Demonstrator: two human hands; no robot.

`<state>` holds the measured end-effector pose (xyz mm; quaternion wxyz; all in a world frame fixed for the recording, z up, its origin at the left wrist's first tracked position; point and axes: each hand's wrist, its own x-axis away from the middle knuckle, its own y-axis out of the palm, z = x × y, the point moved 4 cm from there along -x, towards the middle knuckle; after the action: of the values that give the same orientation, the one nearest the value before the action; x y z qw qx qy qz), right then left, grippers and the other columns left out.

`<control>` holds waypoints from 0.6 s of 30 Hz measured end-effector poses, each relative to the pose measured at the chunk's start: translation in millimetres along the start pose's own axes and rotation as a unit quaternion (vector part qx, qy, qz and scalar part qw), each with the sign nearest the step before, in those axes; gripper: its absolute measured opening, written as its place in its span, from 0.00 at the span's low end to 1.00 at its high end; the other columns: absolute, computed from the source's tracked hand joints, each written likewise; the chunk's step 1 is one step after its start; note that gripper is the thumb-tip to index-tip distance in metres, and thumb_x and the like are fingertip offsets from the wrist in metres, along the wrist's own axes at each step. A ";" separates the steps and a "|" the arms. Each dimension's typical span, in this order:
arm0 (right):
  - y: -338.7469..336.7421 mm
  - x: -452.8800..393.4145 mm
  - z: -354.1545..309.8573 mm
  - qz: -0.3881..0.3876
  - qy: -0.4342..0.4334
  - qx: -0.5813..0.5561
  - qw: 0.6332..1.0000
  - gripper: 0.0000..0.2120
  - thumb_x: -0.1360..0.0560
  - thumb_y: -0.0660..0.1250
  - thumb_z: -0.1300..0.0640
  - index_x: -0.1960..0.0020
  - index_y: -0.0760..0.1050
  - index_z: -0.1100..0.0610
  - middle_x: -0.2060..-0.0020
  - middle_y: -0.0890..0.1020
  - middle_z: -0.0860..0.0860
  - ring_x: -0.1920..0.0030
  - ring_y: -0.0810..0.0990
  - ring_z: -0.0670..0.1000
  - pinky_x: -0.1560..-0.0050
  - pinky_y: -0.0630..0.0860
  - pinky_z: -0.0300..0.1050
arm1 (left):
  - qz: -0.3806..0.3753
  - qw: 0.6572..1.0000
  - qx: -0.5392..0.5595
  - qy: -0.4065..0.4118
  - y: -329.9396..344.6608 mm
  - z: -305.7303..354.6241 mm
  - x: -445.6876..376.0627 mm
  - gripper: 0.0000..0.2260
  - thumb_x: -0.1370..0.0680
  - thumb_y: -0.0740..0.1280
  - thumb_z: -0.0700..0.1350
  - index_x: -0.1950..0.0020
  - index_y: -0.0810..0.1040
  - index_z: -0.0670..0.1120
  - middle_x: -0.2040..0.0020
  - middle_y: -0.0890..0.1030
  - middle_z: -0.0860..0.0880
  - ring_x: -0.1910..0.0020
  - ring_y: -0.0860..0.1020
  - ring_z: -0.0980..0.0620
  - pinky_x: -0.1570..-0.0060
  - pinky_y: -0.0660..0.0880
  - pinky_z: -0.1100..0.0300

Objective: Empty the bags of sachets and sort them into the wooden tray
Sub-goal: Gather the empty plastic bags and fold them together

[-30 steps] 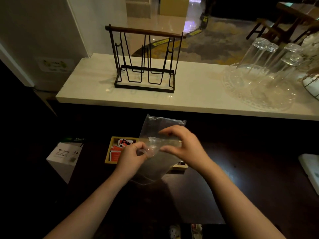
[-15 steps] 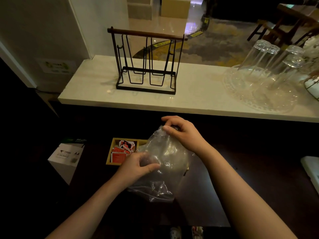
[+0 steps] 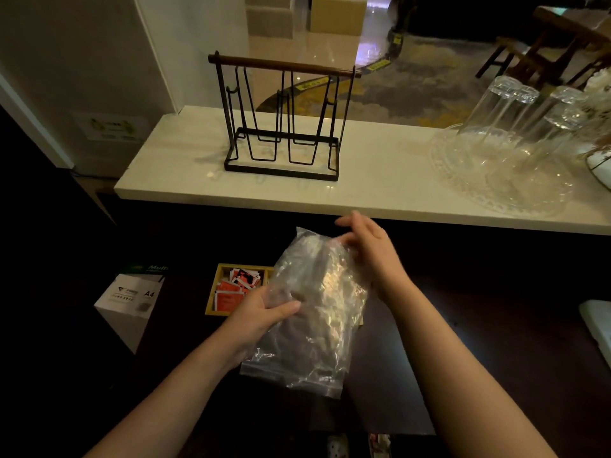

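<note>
The bag (image 3: 310,305) is gripped by both hands, left hand (image 3: 261,314) low, right hand (image 3: 370,249) high, above the tray (image 3: 215,292).

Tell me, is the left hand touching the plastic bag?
Touching. The head view shows the left hand gripping the plastic bag, thumb pressed across its front.

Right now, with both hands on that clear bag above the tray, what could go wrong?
1. The plastic bag, held by the left hand and right hand, hides most of the wooden tray, so sorting there is blind.
2. The dim light makes the bag's contents hard to judge; leftover sachets could be missed.
</note>
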<state>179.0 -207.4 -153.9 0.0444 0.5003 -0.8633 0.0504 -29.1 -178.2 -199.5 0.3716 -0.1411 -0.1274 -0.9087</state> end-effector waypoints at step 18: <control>8.3 55.8 36.4 -0.136 0.066 -0.055 0.987 0.17 0.26 0.66 0.68 0.46 0.80 0.47 0.60 0.83 0.47 0.64 0.80 0.43 0.64 0.77 0.37 | 0.070 0.996 0.039 0.038 -11.6 5.8 1.4 0.16 0.21 0.59 0.36 0.45 0.79 0.55 0.53 0.84 0.56 0.52 0.82 0.55 0.59 0.78 0.65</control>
<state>143.2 -256.0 -183.2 0.1350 0.6058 -0.7835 0.0295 -37.4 -169.1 -195.1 0.4443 -0.1002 -0.1377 -0.8795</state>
